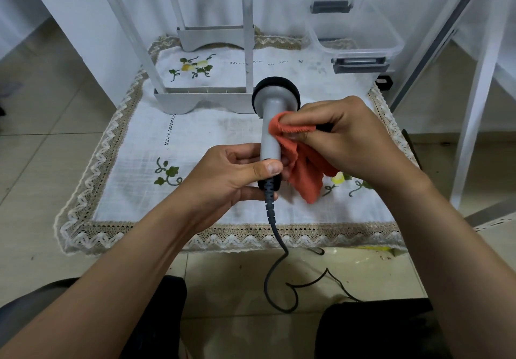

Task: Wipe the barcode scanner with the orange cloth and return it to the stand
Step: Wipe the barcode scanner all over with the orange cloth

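The barcode scanner (271, 118), grey with a black head and black base, is held above the table with its head pointing away from me. My left hand (231, 174) grips its lower handle, thumb across the base. Its dark cable (275, 227) hangs down over the table edge and coils on the floor. Pinched in my right hand (343, 138), the orange cloth (301, 163) presses against the right side of the grey handle. The grey stand (201, 99), with clear upright posts, sits just behind and left of the scanner's head.
A white embroidered tablecloth (212, 141) with a lace border covers the small table. A clear plastic lidded box (357, 35) stands at the back right. A white frame leg (474, 113) rises to the right. My knees are below the table edge.
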A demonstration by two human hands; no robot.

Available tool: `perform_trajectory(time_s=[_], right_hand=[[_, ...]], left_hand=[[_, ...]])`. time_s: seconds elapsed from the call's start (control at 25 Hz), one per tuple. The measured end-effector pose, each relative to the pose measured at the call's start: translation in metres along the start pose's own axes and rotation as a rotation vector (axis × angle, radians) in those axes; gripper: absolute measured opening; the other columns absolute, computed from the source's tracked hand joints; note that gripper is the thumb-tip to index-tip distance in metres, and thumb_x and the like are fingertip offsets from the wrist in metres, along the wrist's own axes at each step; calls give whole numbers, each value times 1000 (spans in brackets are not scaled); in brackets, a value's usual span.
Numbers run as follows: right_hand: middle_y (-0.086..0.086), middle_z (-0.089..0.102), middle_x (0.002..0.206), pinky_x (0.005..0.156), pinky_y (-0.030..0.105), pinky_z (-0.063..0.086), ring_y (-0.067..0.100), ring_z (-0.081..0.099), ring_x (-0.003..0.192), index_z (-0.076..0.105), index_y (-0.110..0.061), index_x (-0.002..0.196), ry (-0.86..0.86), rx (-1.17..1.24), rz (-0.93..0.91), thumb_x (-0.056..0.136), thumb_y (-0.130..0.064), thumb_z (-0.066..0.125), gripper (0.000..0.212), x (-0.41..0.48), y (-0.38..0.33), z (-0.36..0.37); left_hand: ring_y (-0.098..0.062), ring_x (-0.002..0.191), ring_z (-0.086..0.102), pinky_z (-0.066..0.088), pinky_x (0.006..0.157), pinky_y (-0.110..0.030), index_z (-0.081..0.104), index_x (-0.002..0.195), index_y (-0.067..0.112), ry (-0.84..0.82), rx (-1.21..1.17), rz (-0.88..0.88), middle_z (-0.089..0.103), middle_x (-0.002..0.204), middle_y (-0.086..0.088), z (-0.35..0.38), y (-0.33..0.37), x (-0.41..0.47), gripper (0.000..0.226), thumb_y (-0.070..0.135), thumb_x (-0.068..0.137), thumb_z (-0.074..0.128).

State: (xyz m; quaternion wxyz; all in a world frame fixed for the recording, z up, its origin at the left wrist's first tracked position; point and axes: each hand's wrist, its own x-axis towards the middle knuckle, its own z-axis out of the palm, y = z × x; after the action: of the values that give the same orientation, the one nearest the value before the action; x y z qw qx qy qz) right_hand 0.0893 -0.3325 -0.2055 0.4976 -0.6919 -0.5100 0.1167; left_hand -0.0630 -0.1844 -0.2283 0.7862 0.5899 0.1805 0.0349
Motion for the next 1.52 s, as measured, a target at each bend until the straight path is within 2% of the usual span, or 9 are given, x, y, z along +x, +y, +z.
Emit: perform_trajectory(time_s=[0.32,0.48,0.72,0.88,1.0,1.12,1.24,1.32,1.52], right_hand=[[0,78,93,78,16,52,3,73,87,79,-7,104,-100,16,-12,89,-2,75,16,-1,-2,-2],[-8,77,92,80,12,50,-4,72,88,79,-7,104,-68,25,13,88,-1,76,17,-1,-2,-1],[-4,78,92,82,15,52,-1,73,89,79,-9,103,-67,59,34,87,-1,77,18,0,-1,2],[-10,77,91,79,12,50,-5,71,86,78,-13,104,-23,54,32,88,-2,76,20,0,-1,5],[-5,77,90,77,12,50,-3,71,83,78,-12,104,-87,70,13,88,-1,76,20,-1,-3,6],[-9,75,87,71,8,47,-7,69,77,77,-10,105,-18,69,2,88,1,75,20,0,-3,5],[-6,77,88,77,13,50,-3,71,83,79,-8,101,-104,62,30,87,1,76,17,-1,-6,2],[-7,77,89,76,13,50,-4,71,83,80,-9,100,-37,13,39,87,-1,77,15,-2,-7,2],[-3,80,93,72,27,59,4,75,84,81,-16,103,420,-306,-129,91,-9,75,15,5,-1,1]], left_hand=[[-22,81,74,60,65,-30,76,102,3,7,-23,7,78,90,-14,0,0,2,31,13,73,75],[-21,78,75,60,64,-29,77,99,4,16,-27,22,78,88,-12,-1,0,2,29,15,73,74],[-23,78,77,60,62,-28,76,100,3,19,-32,37,79,87,-13,-2,2,2,28,17,75,73],[-21,76,76,59,62,-27,76,98,3,21,-33,40,79,86,-11,-3,3,2,28,18,74,73],[-21,77,76,60,62,-28,75,100,2,11,-33,31,79,87,-11,-2,2,1,30,17,74,73],[-20,74,75,60,62,-28,76,98,2,13,-23,31,78,84,-11,-2,3,2,28,15,72,74],[-22,76,76,60,62,-29,76,99,2,2,-19,25,79,87,-13,-3,3,1,29,12,73,74],[-23,80,75,60,63,-29,76,100,2,3,-7,27,79,89,-15,-2,4,1,29,13,73,74],[-39,94,75,61,62,-30,78,100,3,48,110,11,80,100,-19,4,5,0,37,19,67,80]])
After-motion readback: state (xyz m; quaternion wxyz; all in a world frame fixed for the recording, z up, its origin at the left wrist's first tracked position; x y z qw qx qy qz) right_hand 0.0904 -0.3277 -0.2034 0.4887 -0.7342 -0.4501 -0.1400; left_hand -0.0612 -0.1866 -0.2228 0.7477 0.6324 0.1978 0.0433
